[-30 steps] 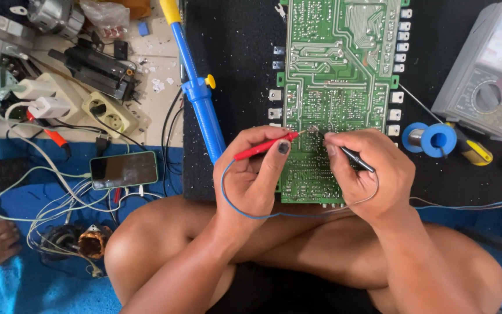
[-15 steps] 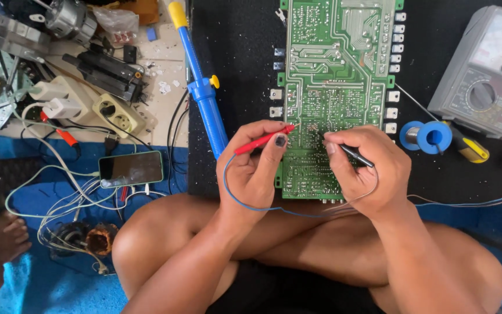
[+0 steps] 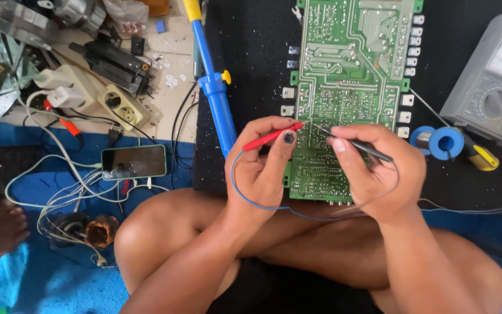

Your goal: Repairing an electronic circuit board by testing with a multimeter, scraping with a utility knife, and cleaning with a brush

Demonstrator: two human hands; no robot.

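Observation:
A green circuit board [image 3: 352, 70] lies solder side up on a black mat [image 3: 251, 52]. My left hand [image 3: 265, 163] pinches a red test probe [image 3: 271, 137] whose tip rests on the board's left part. My right hand [image 3: 379, 168] grips a black test probe [image 3: 362, 146], its tip touching the board just right of the red one. A thin blue lead [image 3: 245, 197] loops from the red probe under both hands. The two tips are close together, a little apart.
A blue soldering iron [image 3: 216, 96] lies left of the board. A grey analog meter [image 3: 492, 87] and a blue solder spool [image 3: 445, 141] sit at right. A phone [image 3: 133, 161], a power strip [image 3: 120, 107], tangled wires and a motor coil [image 3: 97, 229] clutter the left. My crossed legs fill the foreground.
Both probes stay on the board's lower middle; the view has shifted slightly, and my hands have barely moved.

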